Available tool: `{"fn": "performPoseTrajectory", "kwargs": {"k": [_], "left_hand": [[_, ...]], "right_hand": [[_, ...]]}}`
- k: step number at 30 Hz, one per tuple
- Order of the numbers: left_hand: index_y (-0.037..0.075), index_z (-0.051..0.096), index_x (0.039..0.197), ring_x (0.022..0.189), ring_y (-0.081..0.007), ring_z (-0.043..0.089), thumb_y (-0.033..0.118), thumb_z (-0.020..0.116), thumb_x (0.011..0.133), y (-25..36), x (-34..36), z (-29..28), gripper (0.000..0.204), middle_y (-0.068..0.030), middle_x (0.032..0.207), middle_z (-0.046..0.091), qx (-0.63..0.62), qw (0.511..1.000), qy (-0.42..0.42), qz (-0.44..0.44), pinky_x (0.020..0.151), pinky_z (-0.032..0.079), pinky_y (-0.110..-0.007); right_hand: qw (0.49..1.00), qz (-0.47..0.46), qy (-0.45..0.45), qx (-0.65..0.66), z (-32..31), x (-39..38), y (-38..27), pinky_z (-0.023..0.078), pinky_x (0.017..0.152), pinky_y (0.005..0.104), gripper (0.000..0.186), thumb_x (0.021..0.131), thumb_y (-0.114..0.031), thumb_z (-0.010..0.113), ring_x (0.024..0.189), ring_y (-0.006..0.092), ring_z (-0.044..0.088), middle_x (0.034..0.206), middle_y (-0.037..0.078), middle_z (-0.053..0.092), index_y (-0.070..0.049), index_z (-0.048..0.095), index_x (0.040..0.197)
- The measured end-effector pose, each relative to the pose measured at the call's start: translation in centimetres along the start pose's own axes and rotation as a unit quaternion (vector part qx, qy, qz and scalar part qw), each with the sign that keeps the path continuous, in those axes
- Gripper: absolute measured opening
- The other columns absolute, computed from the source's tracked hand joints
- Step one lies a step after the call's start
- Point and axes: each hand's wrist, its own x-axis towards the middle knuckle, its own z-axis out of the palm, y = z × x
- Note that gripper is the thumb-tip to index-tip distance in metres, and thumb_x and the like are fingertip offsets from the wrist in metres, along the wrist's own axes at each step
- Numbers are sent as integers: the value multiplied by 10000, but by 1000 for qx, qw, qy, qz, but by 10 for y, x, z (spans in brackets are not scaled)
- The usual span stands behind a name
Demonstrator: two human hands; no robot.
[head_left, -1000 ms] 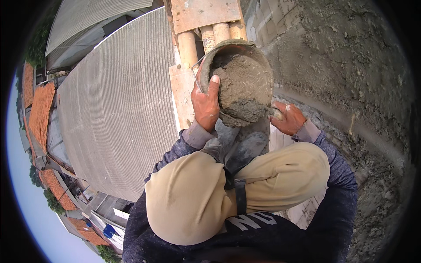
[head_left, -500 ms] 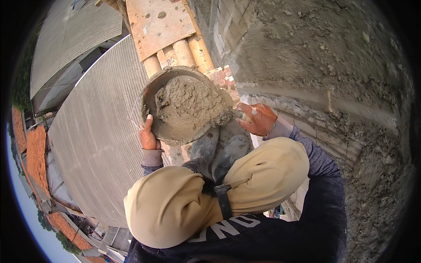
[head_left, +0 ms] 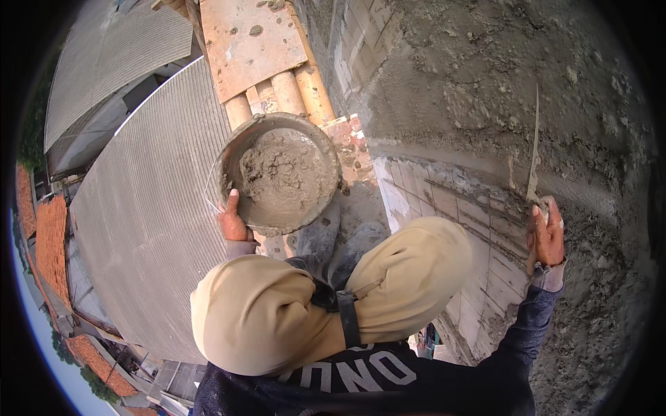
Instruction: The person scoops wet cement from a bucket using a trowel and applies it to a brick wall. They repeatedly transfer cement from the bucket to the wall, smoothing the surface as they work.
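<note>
My left hand (head_left: 234, 219) grips the near left rim of a round bucket (head_left: 232, 161), its thumb over the edge. Wet grey mortar (head_left: 283, 170) fills part of the bucket, with a smeared inner wall around it. Out to the right, my right hand (head_left: 548, 234) is closed round the handle of a trowel (head_left: 533, 163). The trowel's blade appears nearly edge-on, close against the rough mortared wall (head_left: 472, 90). Whether mortar lies between blade and wall is hidden.
Ahead lies a mortar-spotted board (head_left: 253, 41) on bamboo poles (head_left: 288, 93). Bare pale blocks (head_left: 479, 243) show below the plastered band. Corrugated roofing (head_left: 152, 201) spreads out on the left, at a lower level. My boots stand on a narrow, dirty ledge (head_left: 357, 173).
My right hand has swung the trowel from the bucket's right rim out to the wall. The heap of mortar at that rim is gone from the bucket. My left hand keeps its grip.
</note>
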Motion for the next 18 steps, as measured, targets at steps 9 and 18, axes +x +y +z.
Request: {"fn": "performPoseTrajectory", "kwargs": {"k": [9, 18], "left_hand": [[-20, 478, 1330, 1096, -272, 581, 129, 666, 874, -6, 4, -8, 515, -143, 1262, 574, -3, 999, -16, 45, 945, 483, -387], [-16, 485, 1333, 1083, -281, 591, 150, 668, 873, -9, 0, -14, 522, -144, 1246, 589, -12, 999, -9, 32, 948, 486, -397]], "right_hand": [[969, -102, -86, -207, 183, 137, 62, 482, 860, 497, 532, 883, -448, 576, 1039, 443, 601, 1073, 270, 636, -51, 501, 1231], [955, -135, 34, -262, 155, 149, 52, 479, 897, 500, 548, 892, -433, 564, 1092, 433, 586, 1165, 244, 619, -66, 477, 1289]]}}
